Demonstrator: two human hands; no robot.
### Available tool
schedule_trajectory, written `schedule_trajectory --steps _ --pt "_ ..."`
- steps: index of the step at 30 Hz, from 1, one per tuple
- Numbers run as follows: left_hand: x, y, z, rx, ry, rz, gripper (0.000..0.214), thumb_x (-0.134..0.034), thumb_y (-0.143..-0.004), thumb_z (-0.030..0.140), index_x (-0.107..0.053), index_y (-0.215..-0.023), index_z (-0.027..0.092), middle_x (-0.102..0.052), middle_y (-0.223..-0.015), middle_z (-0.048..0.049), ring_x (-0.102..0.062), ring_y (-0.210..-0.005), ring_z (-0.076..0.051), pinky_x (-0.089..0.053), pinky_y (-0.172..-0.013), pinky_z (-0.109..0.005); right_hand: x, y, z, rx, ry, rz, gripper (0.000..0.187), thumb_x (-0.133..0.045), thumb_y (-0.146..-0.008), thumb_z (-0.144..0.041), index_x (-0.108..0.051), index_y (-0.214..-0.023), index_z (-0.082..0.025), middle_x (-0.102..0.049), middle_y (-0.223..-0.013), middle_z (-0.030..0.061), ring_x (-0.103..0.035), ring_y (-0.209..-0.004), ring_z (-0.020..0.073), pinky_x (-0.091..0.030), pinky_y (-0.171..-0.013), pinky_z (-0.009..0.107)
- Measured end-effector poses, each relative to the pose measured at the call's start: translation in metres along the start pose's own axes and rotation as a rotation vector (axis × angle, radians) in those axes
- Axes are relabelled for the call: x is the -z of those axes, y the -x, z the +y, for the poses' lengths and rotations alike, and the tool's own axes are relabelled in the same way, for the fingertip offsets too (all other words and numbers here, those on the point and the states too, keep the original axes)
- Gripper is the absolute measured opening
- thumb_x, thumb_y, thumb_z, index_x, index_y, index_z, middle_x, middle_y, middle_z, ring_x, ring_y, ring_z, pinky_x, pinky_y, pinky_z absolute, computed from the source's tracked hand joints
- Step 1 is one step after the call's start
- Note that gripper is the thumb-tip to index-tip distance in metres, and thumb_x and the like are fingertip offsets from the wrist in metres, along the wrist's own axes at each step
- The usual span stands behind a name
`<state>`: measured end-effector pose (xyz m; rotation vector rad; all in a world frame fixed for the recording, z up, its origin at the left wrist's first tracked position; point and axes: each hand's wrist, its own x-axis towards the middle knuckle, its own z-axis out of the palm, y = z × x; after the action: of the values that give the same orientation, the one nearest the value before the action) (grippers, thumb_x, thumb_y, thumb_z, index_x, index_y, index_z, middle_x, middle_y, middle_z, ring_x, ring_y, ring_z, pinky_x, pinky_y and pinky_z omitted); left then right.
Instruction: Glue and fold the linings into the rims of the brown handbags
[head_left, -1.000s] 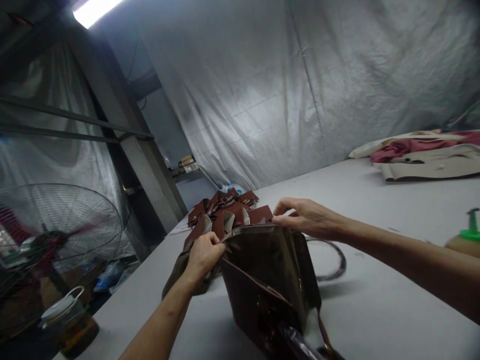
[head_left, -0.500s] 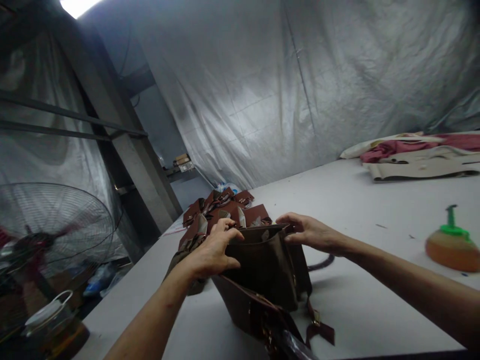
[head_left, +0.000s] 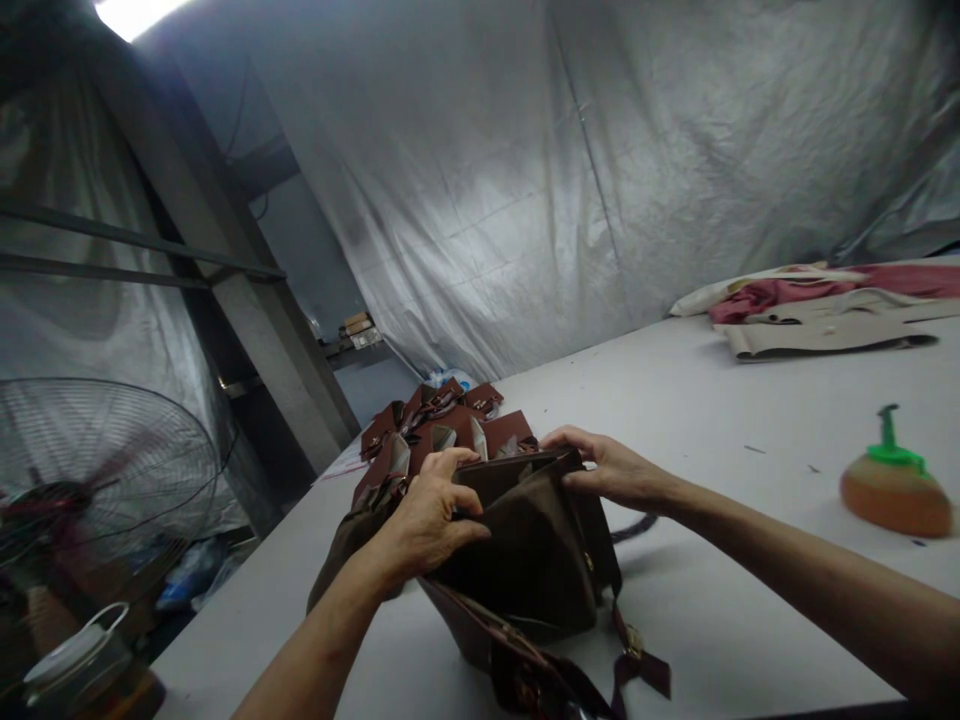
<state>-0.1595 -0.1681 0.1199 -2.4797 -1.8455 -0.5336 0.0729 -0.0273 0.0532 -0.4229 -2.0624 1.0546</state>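
A dark brown handbag (head_left: 525,560) with an olive-brown inside gapes open on the white table, its front panel folded down toward me. My right hand (head_left: 607,472) grips the rim at its far right corner, thumb inside and fingers over the outside. At the left side of the opening, my left hand (head_left: 431,515) has its fingers curled over the edge and its thumb bent in close to the forefinger. A strap with a gold-coloured buckle (head_left: 636,645) hangs at the right side. Part of the left rim is hidden behind my left hand.
Several reddish-brown bags (head_left: 442,420) stand behind the handbag. To the right sits a squat orange bottle (head_left: 896,490) with a green nozzle. Beige and pink material (head_left: 832,310) lies at the far right. A fan (head_left: 105,470) and a lidded jar (head_left: 90,665) are on the left.
My left fingers have curled in more, with thumb and forefinger closer together. The inner panel of the handbag has shifted and the opening looks wider. My right hand stays at the corner.
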Motion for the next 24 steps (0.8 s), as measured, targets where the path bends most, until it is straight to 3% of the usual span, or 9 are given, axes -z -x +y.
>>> schedule_trajectory --steps 2,4,8,11,15,20,24 --pt "0.000 0.000 0.002 -0.009 -0.003 0.022 0.007 -0.077 -0.068 0.025 -0.071 -0.067 0.023 -0.042 -0.137 -0.0007 -0.034 -0.130 -0.026 -0.026 -0.113 -0.042 0.000 0.001 -0.009 0.206 0.165 0.112 0.035 -0.053 -0.066 -0.011 -0.059 -0.100 -0.019 -0.057 -0.115 0.0074 -0.049 -0.111 0.0237 -0.037 -0.097 0.044" --pt "0.000 0.000 0.001 -0.020 -0.005 0.032 0.006 -0.077 -0.067 0.022 -0.071 -0.067 0.023 -0.043 -0.136 -0.0006 -0.035 -0.129 -0.025 -0.027 -0.112 -0.041 0.001 0.001 -0.021 0.356 0.330 0.136 0.027 -0.051 -0.073 -0.009 -0.062 -0.094 -0.020 -0.060 -0.110 0.0072 -0.048 -0.109 0.0237 -0.036 -0.096 0.044" --pt "-0.002 -0.001 -0.003 -0.051 -0.029 0.027 0.007 -0.078 -0.067 0.021 -0.072 -0.068 0.024 -0.042 -0.136 0.0000 -0.031 -0.131 -0.025 -0.026 -0.112 -0.040 0.004 -0.011 -0.046 0.512 0.744 -0.099 0.024 -0.052 -0.083 -0.007 -0.069 -0.089 -0.024 -0.064 -0.090 0.0042 -0.048 -0.089 0.0203 -0.035 -0.079 0.036" --pt "-0.002 -0.002 -0.003 -0.054 -0.018 0.029 0.006 -0.077 -0.067 0.022 -0.071 -0.068 0.024 -0.041 -0.136 -0.0006 -0.032 -0.130 -0.026 -0.026 -0.112 -0.041 0.003 -0.028 -0.058 0.558 0.971 -0.312 0.020 -0.060 -0.080 -0.009 -0.071 -0.084 -0.026 -0.063 -0.086 0.0029 -0.047 -0.085 0.0195 -0.030 -0.069 0.032" --pt "-0.001 -0.002 0.001 -0.039 -0.005 0.046 0.007 -0.075 -0.068 0.017 -0.071 -0.066 0.023 -0.043 -0.131 -0.0017 -0.036 -0.126 -0.025 -0.026 -0.112 -0.040 -0.011 -0.045 -0.069 0.601 1.141 -0.481 0.014 -0.062 -0.077 -0.010 -0.069 -0.069 -0.018 -0.064 -0.078 0.0051 -0.050 -0.079 0.0185 -0.027 -0.059 0.031" --pt "0.000 0.000 0.000 0.032 0.030 0.132 0.013 -0.070 -0.067 0.011 -0.073 -0.066 0.023 -0.045 -0.125 -0.0023 -0.039 -0.123 -0.024 -0.028 -0.111 -0.037 -0.038 -0.041 -0.075 0.484 1.188 -0.502 0.014 -0.057 -0.077 -0.009 -0.070 -0.077 -0.015 -0.066 -0.072 0.0058 -0.049 -0.058 0.0138 -0.021 -0.048 0.029" --pt "0.000 0.003 0.001 0.053 0.061 0.141 0.011 -0.070 -0.068 0.012 -0.073 -0.066 0.022 -0.043 -0.130 -0.0017 -0.038 -0.125 -0.025 -0.028 -0.111 -0.037 -0.046 -0.031 -0.070 0.551 1.165 -0.475 0.018 -0.051 -0.083 -0.010 -0.069 -0.082 -0.014 -0.067 -0.080 0.0064 -0.052 -0.065 0.0145 -0.021 -0.049 0.030"
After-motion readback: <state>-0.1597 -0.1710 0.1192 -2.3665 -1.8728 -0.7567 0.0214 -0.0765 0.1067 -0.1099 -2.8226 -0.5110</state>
